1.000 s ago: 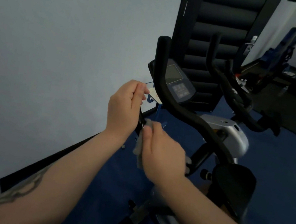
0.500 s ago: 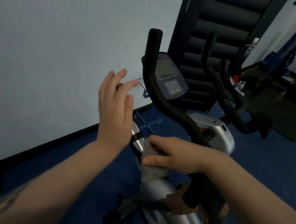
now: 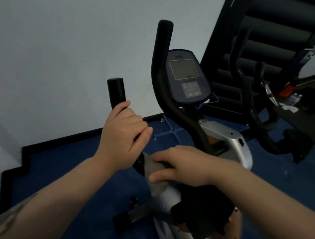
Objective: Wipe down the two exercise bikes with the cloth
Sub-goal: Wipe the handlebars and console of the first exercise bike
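Wiping Under Way on the Nearer Bike, Second Bike Untouched

Wiping was in hand on the nearer silver-and-black exercise bike (image 3: 227,150), which stood on the blue floor (image 3: 73,184) close to the pale wall (image 3: 63,33). The left hand (image 3: 121,138) was closed around the lower stretch of the short black foam handlebar grip (image 3: 115,92), its top end standing clear above the fingers. The right hand (image 3: 184,166) was closed on the crumpled grey cloth (image 3: 156,177), pressing it against the bar just below the left hand, thumb underneath and fingers over the top. Part of the cloth hung loose beneath the thumb.

By the look of it, the job was at an early or middle stage on this bike. The cloth sat low on one handlebar; the tall curved black handlebar (image 3: 161,62), the dark console with its grey screen (image 3: 185,76) and the silver housing showed no contact with the cloth at this moment, and whether they had been cleaned could not be told from surface appearance in the dim light. The black saddle (image 3: 203,214) lay directly under the right forearm, likewise unjudgeable.

The second black exercise bike (image 3: 255,117) stood further back towards the dark padded wall panel (image 3: 267,33), well apart from both hands. It most likely remained wholly to be done, so a good share of the task seemed left.
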`<state>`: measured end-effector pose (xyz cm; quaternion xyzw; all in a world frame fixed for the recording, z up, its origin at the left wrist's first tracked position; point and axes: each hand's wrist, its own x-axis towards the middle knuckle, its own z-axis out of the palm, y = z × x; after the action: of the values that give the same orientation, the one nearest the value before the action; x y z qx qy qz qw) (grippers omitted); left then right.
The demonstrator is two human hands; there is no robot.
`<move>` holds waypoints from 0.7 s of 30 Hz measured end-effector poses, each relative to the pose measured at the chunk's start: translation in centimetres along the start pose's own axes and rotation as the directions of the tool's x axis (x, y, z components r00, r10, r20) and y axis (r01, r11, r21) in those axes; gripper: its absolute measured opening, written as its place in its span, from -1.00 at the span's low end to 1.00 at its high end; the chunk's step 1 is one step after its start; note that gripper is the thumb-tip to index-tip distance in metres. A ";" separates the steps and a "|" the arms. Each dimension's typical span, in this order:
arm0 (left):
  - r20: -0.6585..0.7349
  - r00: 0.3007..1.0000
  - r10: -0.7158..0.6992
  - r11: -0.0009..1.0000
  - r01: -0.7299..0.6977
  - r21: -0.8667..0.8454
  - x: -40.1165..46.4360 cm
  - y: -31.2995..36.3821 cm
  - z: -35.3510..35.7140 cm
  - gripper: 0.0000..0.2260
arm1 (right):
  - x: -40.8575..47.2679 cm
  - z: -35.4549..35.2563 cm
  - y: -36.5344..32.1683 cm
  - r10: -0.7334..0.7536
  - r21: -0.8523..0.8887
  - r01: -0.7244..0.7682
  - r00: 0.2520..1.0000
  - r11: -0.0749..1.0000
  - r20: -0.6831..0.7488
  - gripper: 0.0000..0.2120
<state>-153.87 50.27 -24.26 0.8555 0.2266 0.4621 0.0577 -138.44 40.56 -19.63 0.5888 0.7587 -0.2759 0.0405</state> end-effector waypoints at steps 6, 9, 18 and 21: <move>-0.002 0.999 -0.032 0.998 0.032 0.059 -0.2 0.3 0.3 -0.66 | -2.7 -2.0 3.1 -0.079 -0.152 0.091 0.994 0.984 0.081 -0.76; -0.018 0.997 -0.070 0.994 0.071 0.080 -0.3 0.7 0.3 -0.65 | -1.6 -1.2 2.2 -0.101 -0.301 0.105 0.994 0.948 0.028 -0.70; -0.026 0.991 -0.134 0.985 0.136 0.107 -0.4 1.6 0.1 -0.63 | -1.5 -1.9 3.9 -0.221 -0.178 0.247 0.963 0.953 0.153 -0.73; -0.036 0.990 -0.138 0.981 0.141 0.131 -0.5 1.8 0.0 -0.63 | -1.3 -0.9 3.5 -0.243 -0.315 0.256 0.967 0.914 0.079 -0.74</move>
<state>-153.48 48.45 -24.11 0.8331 0.3170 0.4523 0.0296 -134.61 40.39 -19.66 0.4672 0.8614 -0.1623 0.1153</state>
